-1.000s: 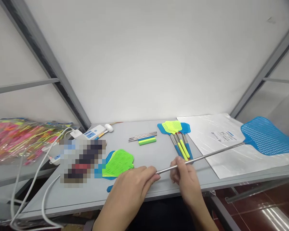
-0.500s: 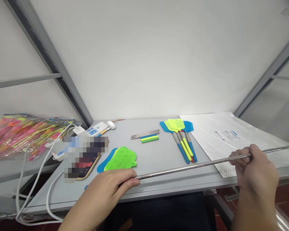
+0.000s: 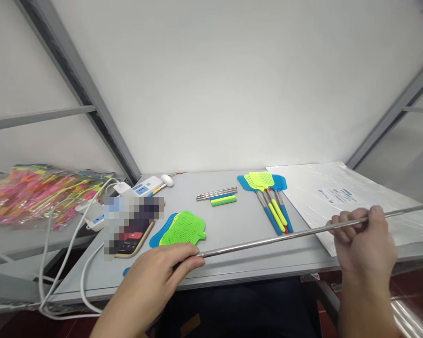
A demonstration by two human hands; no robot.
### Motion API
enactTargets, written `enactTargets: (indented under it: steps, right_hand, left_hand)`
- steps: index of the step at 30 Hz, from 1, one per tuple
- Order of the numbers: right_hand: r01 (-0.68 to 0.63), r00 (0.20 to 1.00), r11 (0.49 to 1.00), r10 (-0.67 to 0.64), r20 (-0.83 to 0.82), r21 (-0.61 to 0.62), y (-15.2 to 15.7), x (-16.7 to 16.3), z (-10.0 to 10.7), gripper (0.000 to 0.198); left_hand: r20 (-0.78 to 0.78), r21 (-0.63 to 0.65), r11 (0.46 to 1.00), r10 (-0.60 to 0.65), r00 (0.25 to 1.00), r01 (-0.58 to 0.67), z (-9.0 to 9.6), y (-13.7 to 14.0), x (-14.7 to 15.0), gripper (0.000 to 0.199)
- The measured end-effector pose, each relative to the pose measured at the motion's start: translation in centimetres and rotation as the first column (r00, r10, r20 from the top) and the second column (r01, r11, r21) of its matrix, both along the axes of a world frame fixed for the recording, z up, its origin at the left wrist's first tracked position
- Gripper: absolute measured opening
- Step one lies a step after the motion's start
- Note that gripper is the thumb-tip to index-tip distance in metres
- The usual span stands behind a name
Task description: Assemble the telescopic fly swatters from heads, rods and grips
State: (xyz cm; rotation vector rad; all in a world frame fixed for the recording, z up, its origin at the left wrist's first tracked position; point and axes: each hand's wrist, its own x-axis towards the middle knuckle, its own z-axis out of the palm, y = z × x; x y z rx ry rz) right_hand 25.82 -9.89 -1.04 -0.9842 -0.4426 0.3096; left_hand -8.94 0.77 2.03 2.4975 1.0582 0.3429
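Note:
A long, thin metal telescopic rod (image 3: 257,243) stretches across the front of the desk, rising slightly toward the right. My left hand (image 3: 162,267) pinches its left end between thumb and fingers. Farther along, my right hand (image 3: 364,241) has its fingers wrapped round the rod, which runs on past it to the right. Beyond my left hand lie blue, yellow and green perforated fly swatter heads (image 3: 184,227). At the middle back are several short metal rods (image 3: 216,193) beside blue, yellow and green handle sleeves (image 3: 224,200). Assembled fly swatters (image 3: 273,202) are piled to their right.
A phone (image 3: 136,234), partly pixelated, lies at the left by a power strip (image 3: 147,186) with white cables (image 3: 81,230). Bagged colourful items (image 3: 45,195) are heaped at far left. A white wrapped sheet (image 3: 310,188) covers the desk's right side. Metal frame posts (image 3: 102,122) flank the desk.
My right hand has shifted a little left along with its grip on the rod. My left hand stays at the rod's end. The whole view has moved slightly.

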Motion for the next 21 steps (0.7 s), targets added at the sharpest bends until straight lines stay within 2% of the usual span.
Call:
enactTargets:
  steps: [2,3,5,7,9,13,17,19,21]
  right_hand:
    - [-0.039,0.999,0.997,0.039,-0.004,-0.070,0.4,-2.4,-1.4,0.038]
    - [-0.086,0.996,0.985,0.088,0.003,-0.152,0.5,-3.8,-2.2,0.038]
    - [-0.246,0.966,0.915,0.257,-0.009,-0.320,0.6,-7.0,-3.5,0.039]
    - [-0.364,0.926,0.858,0.376,-0.039,-0.363,0.6,-9.7,-4.1,0.044]
    - [-0.364,0.917,0.853,0.399,0.018,-0.373,0.6,-11.3,-3.9,0.048]
    - [-0.342,0.906,0.863,0.407,0.113,-0.372,0.0,-11.0,-2.7,0.051]
    - [-0.393,0.891,0.833,0.450,0.062,-0.390,-0.8,-9.4,-2.3,0.048]
    - [-0.325,0.939,0.880,0.344,-0.008,-0.347,-0.9,-8.4,-2.3,0.047]
    - [-0.178,0.984,0.952,0.164,-0.076,-0.251,-1.0,-6.5,-2.3,0.045]
  left_hand:
    - [0.002,-0.012,0.999,-0.047,0.999,0.047,-0.5,-0.6,2.0,0.032]
    - [0.008,-0.007,0.997,-0.077,0.997,0.077,-0.8,-0.9,3.2,0.033]
    - [0.008,0.012,0.992,-0.129,0.992,0.129,-1.2,-1.7,5.1,0.035]
    - [0.001,0.021,0.987,-0.157,0.988,0.157,-1.3,-2.3,6.2,0.034]
    - [0.006,0.010,0.986,-0.169,0.986,0.169,-1.0,-2.5,6.4,0.031]
    - [-0.002,-0.011,0.979,-0.204,0.979,0.204,-0.2,-2.0,5.2,0.030]
    - [0.012,-0.012,0.980,-0.198,0.980,0.199,0.1,-1.6,3.6,0.030]
    - [0.032,-0.043,0.987,-0.153,0.988,0.154,0.0,-1.3,2.8,0.028]
    - [0.031,-0.092,0.990,-0.105,0.994,0.107,0.0,-0.9,2.1,0.026]
